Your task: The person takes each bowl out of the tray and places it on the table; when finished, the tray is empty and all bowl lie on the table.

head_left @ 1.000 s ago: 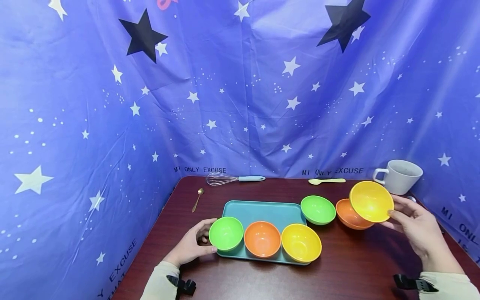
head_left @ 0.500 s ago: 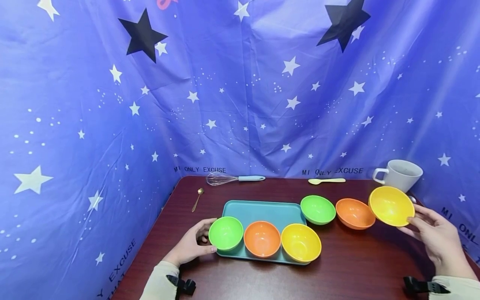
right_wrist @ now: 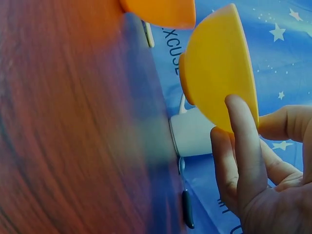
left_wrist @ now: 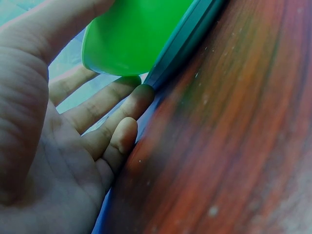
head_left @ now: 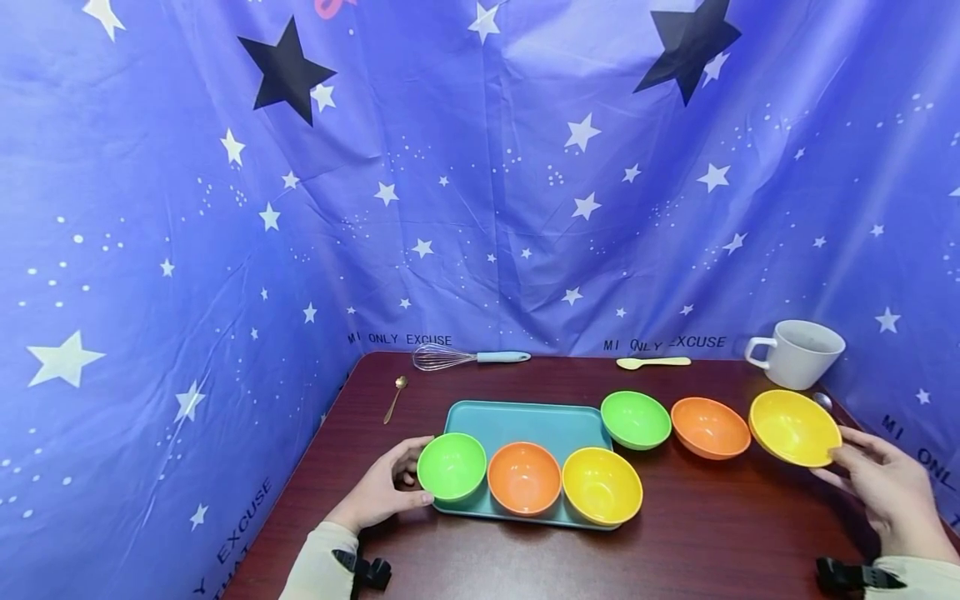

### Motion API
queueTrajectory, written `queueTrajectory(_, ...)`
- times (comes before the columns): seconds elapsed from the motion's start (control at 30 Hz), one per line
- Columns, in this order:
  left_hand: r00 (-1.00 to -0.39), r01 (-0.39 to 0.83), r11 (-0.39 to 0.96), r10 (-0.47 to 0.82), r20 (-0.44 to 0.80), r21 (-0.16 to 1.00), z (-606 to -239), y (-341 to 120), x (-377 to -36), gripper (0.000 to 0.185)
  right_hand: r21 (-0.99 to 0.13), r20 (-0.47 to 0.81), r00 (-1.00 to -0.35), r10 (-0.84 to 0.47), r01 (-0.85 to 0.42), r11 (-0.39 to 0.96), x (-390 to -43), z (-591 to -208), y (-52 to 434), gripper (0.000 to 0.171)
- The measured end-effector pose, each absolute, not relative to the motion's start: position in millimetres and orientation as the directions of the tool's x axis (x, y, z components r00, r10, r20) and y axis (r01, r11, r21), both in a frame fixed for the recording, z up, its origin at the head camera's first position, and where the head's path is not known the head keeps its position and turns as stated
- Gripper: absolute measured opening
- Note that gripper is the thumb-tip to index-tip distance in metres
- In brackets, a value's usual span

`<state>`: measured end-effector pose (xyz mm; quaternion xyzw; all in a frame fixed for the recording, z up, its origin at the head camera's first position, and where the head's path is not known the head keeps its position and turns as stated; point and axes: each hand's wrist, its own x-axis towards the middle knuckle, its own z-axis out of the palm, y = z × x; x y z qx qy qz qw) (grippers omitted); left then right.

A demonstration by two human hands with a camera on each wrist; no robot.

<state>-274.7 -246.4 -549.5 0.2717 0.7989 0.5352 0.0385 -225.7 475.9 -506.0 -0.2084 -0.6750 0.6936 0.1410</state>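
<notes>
At the left end of the teal tray (head_left: 525,414), my left hand (head_left: 382,492) holds a green bowl (head_left: 452,467), thumb at its near side and fingers at its far side. In the left wrist view, fingertips reach under this green bowl (left_wrist: 131,39) beside the tray edge (left_wrist: 170,46). An orange bowl (head_left: 525,478) and a yellow bowl (head_left: 602,486) stand beside it along the tray's front. My right hand (head_left: 888,483) pinches a second yellow bowl (head_left: 795,427) by its right side; in the right wrist view this yellow bowl (right_wrist: 222,70) is raised off the table.
Right of the tray stand a second green bowl (head_left: 636,420) and a second orange bowl (head_left: 710,427). Behind are a grey mug (head_left: 806,354), a partly hidden spoon (head_left: 822,401), a pale yellow spoon (head_left: 654,362), a whisk (head_left: 472,357) and a small gold spoon (head_left: 395,400). A starry curtain encloses the table.
My right hand has carried the yellow bowl rightward and then lower, from over the second orange bowl to its right side. My left hand has stayed at the green bowl.
</notes>
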Motion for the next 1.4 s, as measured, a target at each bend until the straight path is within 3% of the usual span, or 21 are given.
queueTrajectory(0.4,-0.851,0.387,0.282,0.476,0.223,0.878,-551,-246,-275,0.081,-0.97,-0.157,-0.842,0.516,0.229,0.08,-232,-519,489,0.033)
queueTrajectory(0.8,-0.858,0.378,0.292,0.468,0.214,0.878,-549,-247,-274,0.081,-0.936,-0.236,-0.827,0.51,0.335,0.11,-230,-518,488,0.06)
queueTrajectory(1.17,-0.857,0.383,0.298,0.467,0.216,0.875,-547,-247,-274,0.082,-0.947,-0.22,-0.807,0.549,0.313,0.08,-231,-521,492,0.028)
queueTrajectory(1.4,-0.855,0.386,0.299,0.471,0.217,0.873,-546,-246,-273,0.082,-0.955,-0.239,-0.775,0.585,0.295,0.001,-232,-525,495,0.023)
